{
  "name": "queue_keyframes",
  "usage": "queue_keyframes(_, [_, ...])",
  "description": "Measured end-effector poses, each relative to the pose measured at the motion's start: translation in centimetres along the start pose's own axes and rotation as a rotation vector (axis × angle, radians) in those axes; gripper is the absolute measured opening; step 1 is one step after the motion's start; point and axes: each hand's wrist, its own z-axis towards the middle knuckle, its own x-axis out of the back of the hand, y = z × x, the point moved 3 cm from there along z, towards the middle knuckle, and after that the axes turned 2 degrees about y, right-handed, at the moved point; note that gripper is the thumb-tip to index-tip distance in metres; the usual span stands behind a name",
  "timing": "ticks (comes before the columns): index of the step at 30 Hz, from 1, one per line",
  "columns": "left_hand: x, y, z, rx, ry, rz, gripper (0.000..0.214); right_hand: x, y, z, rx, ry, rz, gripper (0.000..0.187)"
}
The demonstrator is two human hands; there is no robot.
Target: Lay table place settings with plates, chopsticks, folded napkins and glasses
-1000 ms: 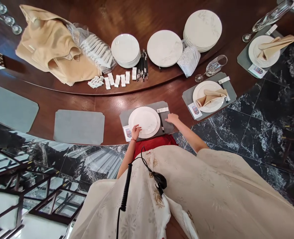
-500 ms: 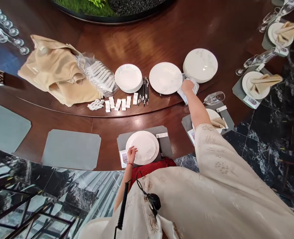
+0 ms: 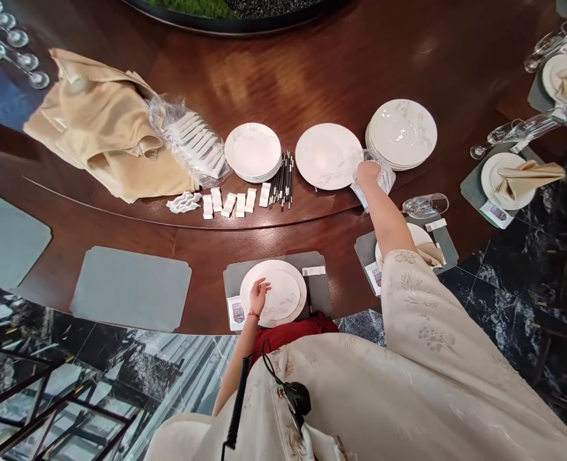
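My left hand (image 3: 258, 295) rests with fingers spread on the white plates (image 3: 283, 291) stacked on a grey placemat (image 3: 320, 289) at the near table edge. Black chopsticks (image 3: 307, 291) and a white rest (image 3: 314, 271) lie on the mat to the right of the plates. My right hand (image 3: 368, 173) reaches far forward onto the raised turntable and closes on a clear bag of white items (image 3: 383, 182), between a single large plate (image 3: 328, 155) and a plate stack (image 3: 402, 134).
The turntable also holds beige napkins (image 3: 100, 128), bagged spoons (image 3: 191, 144), a small plate stack (image 3: 253, 152), loose chopsticks (image 3: 283, 180) and white rests (image 3: 230, 202). Bare placemats (image 3: 132, 288) lie left. Set places with glasses (image 3: 425, 205) sit right.
My right hand left the mat beside the plates and reached out to the clear bag on the turntable, gripping it now. My left hand stayed on the plate. The view shifted forward.
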Motion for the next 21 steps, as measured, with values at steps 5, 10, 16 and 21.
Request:
queue_keyframes(5, [1.4,-0.2,-0.4,0.052,0.034,0.017,0.045,0.1,-0.6,-0.2,-0.038,-0.087,-0.154,0.034])
queue_keyframes(10, [2.2,0.0,-0.4,0.051,0.076,-0.002,0.042,0.5,-0.9,-0.3,0.016,-0.101,-0.177,0.038])
queue_keyframes(16, [1.5,0.0,-0.4,0.045,0.059,0.003,0.045,1.4,-1.2,-0.7,0.003,-0.063,-0.138,0.042])
queue_keyframes(21, [0.8,0.3,-0.3,0.047,0.030,0.020,0.047,3.4,-1.7,-0.7,-0.011,0.061,-0.018,0.045])
